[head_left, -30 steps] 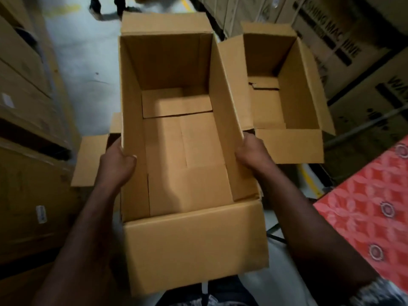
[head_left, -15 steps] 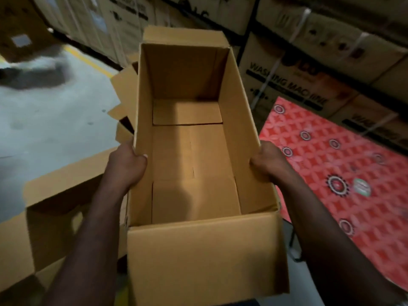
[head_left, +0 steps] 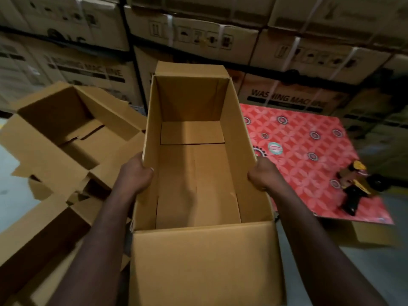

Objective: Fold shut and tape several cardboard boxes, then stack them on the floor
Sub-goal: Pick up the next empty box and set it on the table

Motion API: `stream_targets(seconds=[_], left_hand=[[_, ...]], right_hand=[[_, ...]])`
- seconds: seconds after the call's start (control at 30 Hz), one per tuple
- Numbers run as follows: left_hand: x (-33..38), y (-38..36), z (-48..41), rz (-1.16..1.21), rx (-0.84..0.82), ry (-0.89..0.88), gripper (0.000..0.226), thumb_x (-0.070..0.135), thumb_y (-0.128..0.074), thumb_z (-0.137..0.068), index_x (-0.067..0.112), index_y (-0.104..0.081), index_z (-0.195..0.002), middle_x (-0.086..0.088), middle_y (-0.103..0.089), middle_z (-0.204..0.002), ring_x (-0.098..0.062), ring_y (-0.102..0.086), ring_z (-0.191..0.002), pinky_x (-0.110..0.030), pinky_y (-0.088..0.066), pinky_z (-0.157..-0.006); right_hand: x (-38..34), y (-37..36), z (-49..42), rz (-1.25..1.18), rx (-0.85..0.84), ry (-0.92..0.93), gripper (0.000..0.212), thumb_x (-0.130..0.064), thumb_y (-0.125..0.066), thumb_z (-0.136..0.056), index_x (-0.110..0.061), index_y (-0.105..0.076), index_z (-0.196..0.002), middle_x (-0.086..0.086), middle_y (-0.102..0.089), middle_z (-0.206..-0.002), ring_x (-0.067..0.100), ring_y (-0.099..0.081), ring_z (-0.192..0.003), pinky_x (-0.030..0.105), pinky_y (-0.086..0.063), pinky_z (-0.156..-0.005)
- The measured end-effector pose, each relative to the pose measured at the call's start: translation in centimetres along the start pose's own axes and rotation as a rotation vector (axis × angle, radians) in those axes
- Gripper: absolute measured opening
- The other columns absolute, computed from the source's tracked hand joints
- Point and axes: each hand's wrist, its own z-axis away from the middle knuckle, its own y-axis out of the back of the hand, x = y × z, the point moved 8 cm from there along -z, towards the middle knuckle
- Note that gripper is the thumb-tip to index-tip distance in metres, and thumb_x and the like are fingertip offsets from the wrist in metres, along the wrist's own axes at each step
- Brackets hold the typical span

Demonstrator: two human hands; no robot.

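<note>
I hold an open, empty brown cardboard box in front of me, its top flaps up and its bottom flaps folded in. My left hand grips the rim of its left long wall, thumb inside. My right hand grips the rim of the right long wall. A yellow and black tape dispenser lies on a red patterned sheet to the right.
Several more open cardboard boxes lie to the left on the grey floor. Stacked washing machine cartons form a wall across the back. The red sheet rests on a low carton at the right.
I have turned to the right with the box still gripped in both hands. The red sheet and the tape dispenser have come into full view; the other open boxes now lie on my left.
</note>
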Motion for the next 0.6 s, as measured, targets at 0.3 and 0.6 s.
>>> stream_targets(seconds=[0.3, 0.6], left_hand=[[6.9, -10.5, -0.8, -0.076, -0.055, -0.066, 0.047, 0.014, -0.056, -0.098, 0.021, -0.051, -0.144, -0.014, -0.062, -0.135, -0.037, -0.058, -0.119, -0.036, -0.044, -0.087], [9.9, -10.9, 3.3, -0.249, 0.081, -0.191, 0.070, 0.029, -0.061, -0.100, 0.020, -0.025, -0.159, -0.016, -0.049, -0.150, -0.039, -0.054, -0.129, -0.051, -0.047, -0.100]], right_hand=[[9.3, 5.7, -2.1, -0.263, 0.108, 0.017, 0.045, 0.003, -0.055, -0.087, -0.015, -0.065, -0.127, 0.000, -0.067, -0.103, 0.020, -0.063, -0.093, 0.019, -0.042, -0.067], [9.0, 8.8, -2.4, 0.032, 0.189, 0.564, 0.067, -0.034, -0.063, -0.095, -0.020, -0.036, -0.155, 0.005, -0.037, -0.159, 0.022, -0.030, -0.148, 0.040, -0.023, -0.121]])
